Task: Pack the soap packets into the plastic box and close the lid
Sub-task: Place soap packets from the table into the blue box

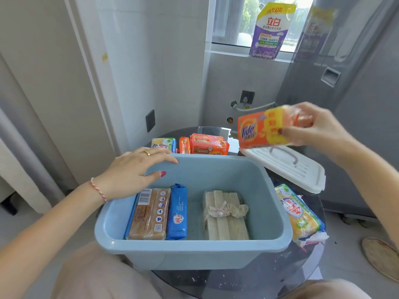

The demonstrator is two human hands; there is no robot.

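Observation:
A light blue plastic box (pixel 194 253) stands open on a round dark glass table. Inside lie a brown soap packet (pixel 149 214), a blue one (pixel 178 212) and a pale bundle of soap bars tied with a ribbon (pixel 224 214). My left hand (pixel 133 171) rests on the box's far-left rim, fingers spread. My right hand (pixel 317 126) holds an orange Tide soap packet (pixel 263 128) in the air above the box's far-right corner. The white lid (pixel 287 167) lies to the right behind the box. More packets wait behind the box: orange ones (pixel 208 144) and a yellow-blue one (pixel 164 144).
A yellow-green soap packet (pixel 300 214) lies on the table right of the box. A purple detergent pouch (pixel 272 31) stands on the window sill. A grey appliance (pixel 356 104) fills the right side. My knees are below the table's edge (pixel 216 283).

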